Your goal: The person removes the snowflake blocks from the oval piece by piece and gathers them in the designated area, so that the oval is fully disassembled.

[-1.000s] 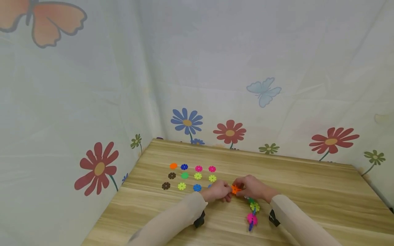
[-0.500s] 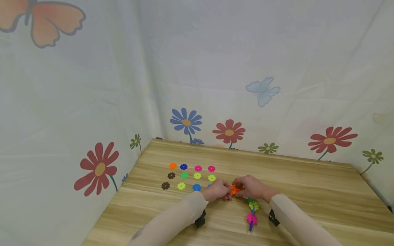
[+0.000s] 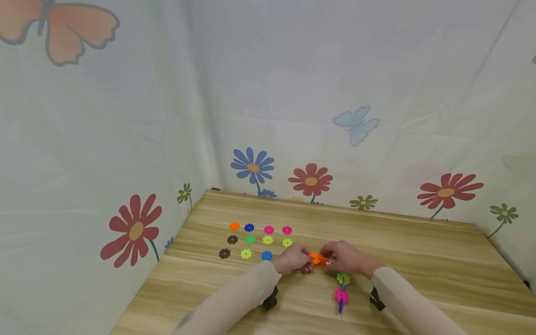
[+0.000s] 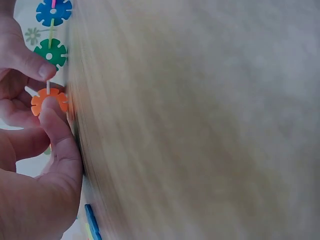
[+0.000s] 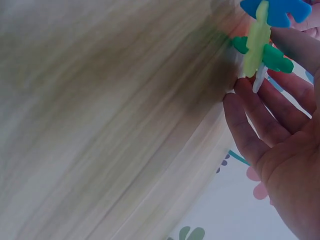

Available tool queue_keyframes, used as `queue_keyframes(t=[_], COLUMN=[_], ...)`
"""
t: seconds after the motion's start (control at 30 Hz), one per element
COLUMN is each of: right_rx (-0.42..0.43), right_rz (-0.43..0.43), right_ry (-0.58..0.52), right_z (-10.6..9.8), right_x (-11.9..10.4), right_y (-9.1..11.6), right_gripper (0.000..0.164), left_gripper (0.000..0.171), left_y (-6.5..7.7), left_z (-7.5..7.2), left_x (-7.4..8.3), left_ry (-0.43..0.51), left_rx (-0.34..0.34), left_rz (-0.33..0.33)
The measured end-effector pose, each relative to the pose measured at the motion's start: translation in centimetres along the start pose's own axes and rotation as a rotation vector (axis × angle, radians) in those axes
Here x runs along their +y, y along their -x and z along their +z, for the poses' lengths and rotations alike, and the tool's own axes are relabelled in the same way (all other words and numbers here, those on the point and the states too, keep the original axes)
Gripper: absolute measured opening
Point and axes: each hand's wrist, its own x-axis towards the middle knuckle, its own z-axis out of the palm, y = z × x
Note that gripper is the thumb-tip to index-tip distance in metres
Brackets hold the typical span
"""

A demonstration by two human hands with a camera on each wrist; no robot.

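Note:
My left hand pinches an orange notched snowflake disc between thumb and finger. Facing it, my right hand holds the near end of a chain of interlocked discs by a white disc, seen edge-on against the orange one. A green disc follows in the chain, then a yellow-green disc, a blue disc, a pink disc and a dark blue disc. In the right wrist view, the fingers curve beneath the chain, and the orange disc is mostly hidden.
Left of my hands, loose discs lie in rows on the wooden table, among them a brown disc, a blue disc and a pink disc. My left hand partly covers another blue one. A flower-printed curtain stands behind the table.
Between my hands the orange piece has turned and shows wider. My right hand has shifted slightly right, covering more of the chain's green part. The loose discs stay in place.

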Motion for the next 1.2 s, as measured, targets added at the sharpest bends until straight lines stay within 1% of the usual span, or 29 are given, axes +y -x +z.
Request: queue_keyframes(t=[0.17, 0.37, 0.53, 0.83, 1.03, 1.2], right_rx=[-0.006, -0.007, 0.002, 0.018, 0.033, 0.037], right_rz=[0.027, 0.029, 0.01, -0.033, -0.05, -0.056], right_ry=[0.006, 0.026, 0.036, 0.063, 0.044, 0.023], right_z=[-0.07, -0.08, -0.16, -0.13, -0.14, -0.18], right_x=[0.18, 0.49, 0.46, 0.72, 0.86, 0.82], right_y=[0.2, 0.42, 0.46, 0.34, 0.3, 0.19], right_gripper=[0.037, 0.032, 0.026, 0.02, 0.017, 0.016], left_gripper=[0.004, 0.001, 0.004, 0.005, 0.008, 0.01], left_y=[-0.09, -0.23, -0.23, -0.1, 0.03, -0.14], left_z=[-0.18, -0.16, -0.21, -0.13, -0.1, -0.03], left_x=[-0.16, -0.41, -0.51, -0.49, -0.12, 0.09], left_ry=[0.025, 0.049, 0.05, 0.048, 0.026, 0.024], left_rx=[0.008, 0.012, 0.007, 0.011, 0.0, -0.012], left_rz=[-0.004, -0.023, -0.041, -0.028, -0.032, -0.041])
